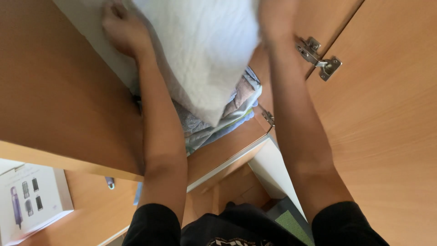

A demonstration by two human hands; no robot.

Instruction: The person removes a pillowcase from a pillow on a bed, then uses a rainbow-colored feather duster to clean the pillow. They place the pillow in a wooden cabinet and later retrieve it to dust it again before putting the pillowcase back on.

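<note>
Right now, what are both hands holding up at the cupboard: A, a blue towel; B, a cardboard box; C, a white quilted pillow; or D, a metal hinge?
C: the left hand and right hand grip the sides of a white quilted pillow above a stack of folded linens.

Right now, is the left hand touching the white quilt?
Touching. The head view shows the left hand pressed against the edge of the white quilt, knuckles bearing on the fabric with no gap showing, above the folded stack in the cupboard.

The white quilt [200, 50] hides the right hand's [273, 20] blurred fingers.
</note>
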